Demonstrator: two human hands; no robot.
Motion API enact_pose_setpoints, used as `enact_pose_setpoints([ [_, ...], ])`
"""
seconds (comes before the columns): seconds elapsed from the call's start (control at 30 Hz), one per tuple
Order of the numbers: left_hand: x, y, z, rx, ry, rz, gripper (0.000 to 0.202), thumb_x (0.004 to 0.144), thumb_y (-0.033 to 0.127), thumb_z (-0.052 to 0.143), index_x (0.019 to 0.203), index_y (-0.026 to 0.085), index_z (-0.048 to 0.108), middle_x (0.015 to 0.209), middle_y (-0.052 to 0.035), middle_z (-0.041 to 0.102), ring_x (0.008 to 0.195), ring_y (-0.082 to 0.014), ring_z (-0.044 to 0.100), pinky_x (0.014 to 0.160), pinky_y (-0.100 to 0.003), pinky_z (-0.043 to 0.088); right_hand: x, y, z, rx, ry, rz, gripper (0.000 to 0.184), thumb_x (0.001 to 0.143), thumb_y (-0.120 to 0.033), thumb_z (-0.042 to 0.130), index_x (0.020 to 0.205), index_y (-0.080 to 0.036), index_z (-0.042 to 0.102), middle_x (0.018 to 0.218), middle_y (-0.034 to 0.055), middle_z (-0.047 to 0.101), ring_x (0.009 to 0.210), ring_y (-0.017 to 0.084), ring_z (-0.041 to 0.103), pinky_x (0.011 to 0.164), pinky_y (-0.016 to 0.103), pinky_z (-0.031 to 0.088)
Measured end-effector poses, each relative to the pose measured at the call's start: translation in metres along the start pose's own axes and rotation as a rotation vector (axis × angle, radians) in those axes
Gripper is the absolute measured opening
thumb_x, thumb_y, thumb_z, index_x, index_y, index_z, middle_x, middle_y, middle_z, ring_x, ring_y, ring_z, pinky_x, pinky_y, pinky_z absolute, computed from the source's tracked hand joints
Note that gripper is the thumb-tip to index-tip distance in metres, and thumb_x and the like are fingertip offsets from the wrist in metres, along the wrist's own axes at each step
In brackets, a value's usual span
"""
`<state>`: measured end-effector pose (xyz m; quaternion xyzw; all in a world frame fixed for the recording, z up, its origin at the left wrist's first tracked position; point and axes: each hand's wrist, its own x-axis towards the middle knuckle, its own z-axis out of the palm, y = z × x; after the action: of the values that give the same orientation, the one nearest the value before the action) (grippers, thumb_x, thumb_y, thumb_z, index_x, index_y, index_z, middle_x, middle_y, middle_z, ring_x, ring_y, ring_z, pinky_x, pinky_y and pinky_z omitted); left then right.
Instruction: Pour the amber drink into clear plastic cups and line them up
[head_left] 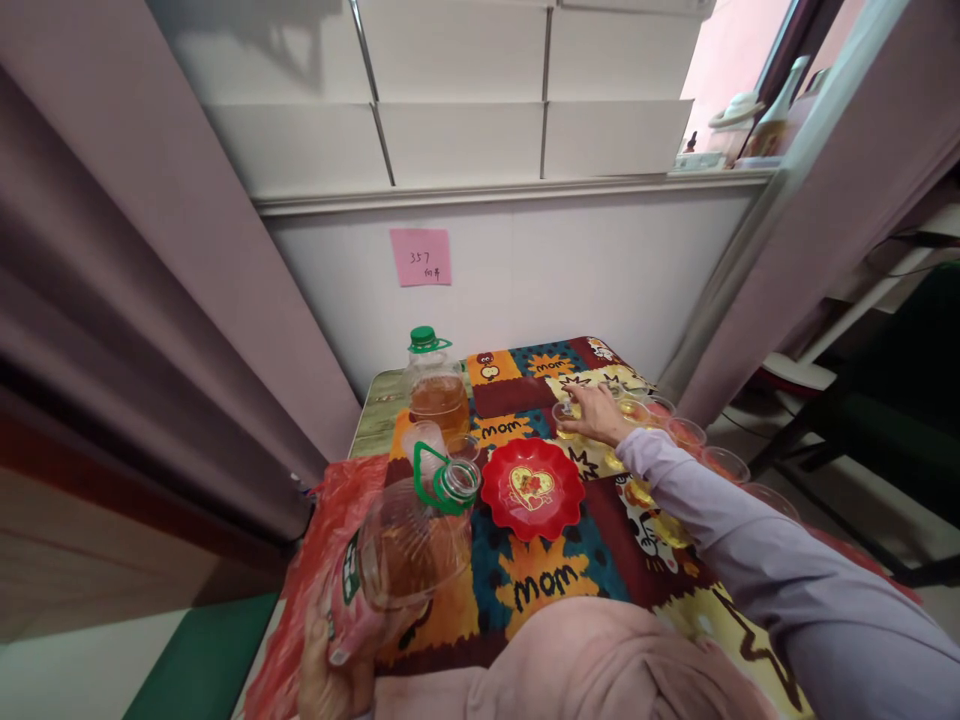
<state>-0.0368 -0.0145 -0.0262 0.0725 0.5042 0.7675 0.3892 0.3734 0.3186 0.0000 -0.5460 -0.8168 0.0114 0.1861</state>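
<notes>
My left hand [337, 650] grips a big clear oil jug [412, 555] low on its side, by the pink label. The jug leans to the right, its uncapped mouth and green carry ring pointing up; amber liquid shows inside. Across the table, my right hand [596, 412] has its fingers closed around the rim of a clear plastic cup [564, 422] holding some yellow liquid. More cups with yellow liquid stand near my right forearm, which partly hides them. Between my hands lies a red scalloped dish [534, 530] with a heart design.
Behind the held jug stands another jug [439, 400] with a green cap and amber liquid. Clear cups [463, 450] sit beside it. Several reddish-looking cups [686, 433] line the right edge. A red plastic bag [300, 570] drapes over the left edge; a pink note [420, 257] hangs on the wall.
</notes>
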Motion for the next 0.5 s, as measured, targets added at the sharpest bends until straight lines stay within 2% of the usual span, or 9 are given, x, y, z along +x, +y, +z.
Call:
enact_pose_setpoints([
  [0.1, -0.002, 0.001, 0.004, 0.019, 0.066, 0.048, 0.054, 0.065, 0.064, 0.087, 0.116, 0.047, 0.084, 0.147, 0.0090, 0.074, 0.167, -0.0343, 0.030, 0.134, -0.051, 0.026, -0.006, 0.004, 0.002, -0.016, 0.014, 0.046, 0.077, 0.080, -0.049, 0.085, 0.147, -0.019, 0.061, 0.127, 0.0169, 0.080, 0.122, 0.038, 0.071, 0.120, 0.055, 0.032],
  [0.2, -0.001, 0.000, 0.005, 0.027, 0.085, 0.038, 0.053, 0.062, 0.065, 0.088, 0.111, 0.044, 0.085, 0.146, 0.0078, 0.075, 0.166, -0.0348, 0.033, 0.132, -0.051, 0.030, -0.011, 0.005, 0.007, -0.024, 0.037, 0.117, 0.074, 0.082, -0.050, 0.082, 0.145, -0.019, 0.060, 0.117, 0.0156, 0.082, 0.119, 0.039, 0.072, 0.118, 0.057, 0.034],
  [0.3, 0.002, -0.002, 0.002, 0.022, 0.101, 0.036, 0.052, 0.060, 0.063, 0.088, 0.106, 0.041, 0.084, 0.139, 0.0053, 0.079, 0.164, -0.0339, 0.037, 0.130, -0.050, 0.035, -0.014, 0.003, 0.011, -0.023, 0.068, 0.167, 0.072, 0.084, -0.052, 0.079, 0.144, -0.018, 0.059, 0.115, 0.0156, 0.082, 0.120, 0.040, 0.071, 0.119, 0.059, 0.032],
  [0.5, 0.005, -0.003, 0.001, -0.013, 0.115, 0.032, 0.056, 0.055, 0.062, 0.090, 0.105, 0.037, 0.085, 0.141, 0.0045, 0.078, 0.165, -0.0373, 0.035, 0.134, -0.053, 0.027, -0.017, -0.005, 0.013, -0.023, 0.110, 0.207, 0.070, 0.087, -0.054, 0.076, 0.144, -0.019, 0.056, 0.120, 0.0167, 0.081, 0.125, 0.041, 0.070, 0.121, 0.064, 0.028],
])
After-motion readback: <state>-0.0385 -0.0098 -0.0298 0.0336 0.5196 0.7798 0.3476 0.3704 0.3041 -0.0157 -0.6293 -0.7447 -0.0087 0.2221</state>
